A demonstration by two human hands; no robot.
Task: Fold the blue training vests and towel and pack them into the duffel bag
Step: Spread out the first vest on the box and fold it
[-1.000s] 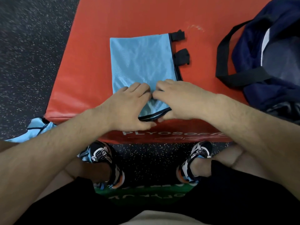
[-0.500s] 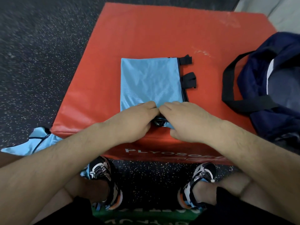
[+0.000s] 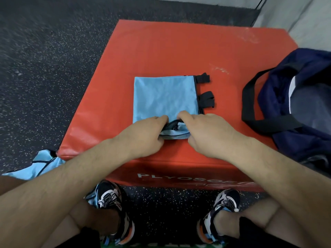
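Observation:
A light blue training vest (image 3: pixel 164 97) lies folded flat on the red plyo box (image 3: pixel 161 51), with black straps sticking out of its right edge. My left hand (image 3: pixel 143 138) and my right hand (image 3: pixel 206 135) both grip the vest's near edge, which is rolled up off the box between them. The navy duffel bag (image 3: pixel 295 108) stands open at the box's right side, its black handle looped toward the vest. Another light blue vest (image 3: pixel 43 163) lies crumpled on the floor at the lower left.
Dark speckled rubber floor (image 3: pixel 44 68) surrounds the box on the left and behind it. A grey wall (image 3: pixel 308 24) rises at the back right. My two shoes (image 3: pixel 111 199) stand on the floor just in front of the box.
Both hands have lifted and rolled the vest's near edge away from me, so the folded piece is now shorter. The view has tilted up, showing more of the box and the wall.

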